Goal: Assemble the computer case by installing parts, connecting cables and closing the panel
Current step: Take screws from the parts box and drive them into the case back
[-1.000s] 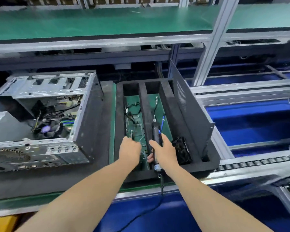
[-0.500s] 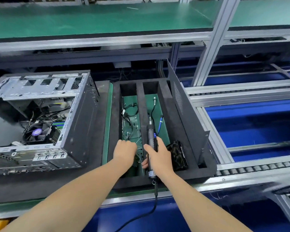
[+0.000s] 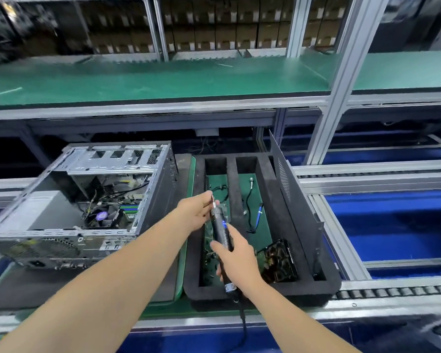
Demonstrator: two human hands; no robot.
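Two grips share one tool: the right grip (image 3: 236, 258) clenches the screwdriver (image 3: 220, 233) by its barrel above the foam tray (image 3: 265, 294) while the left grip (image 3: 196, 212) pinches its tip, probably to seat a screw, and the open computer case (image 3: 87, 212) sits just left on the desk (image 3: 36, 289).
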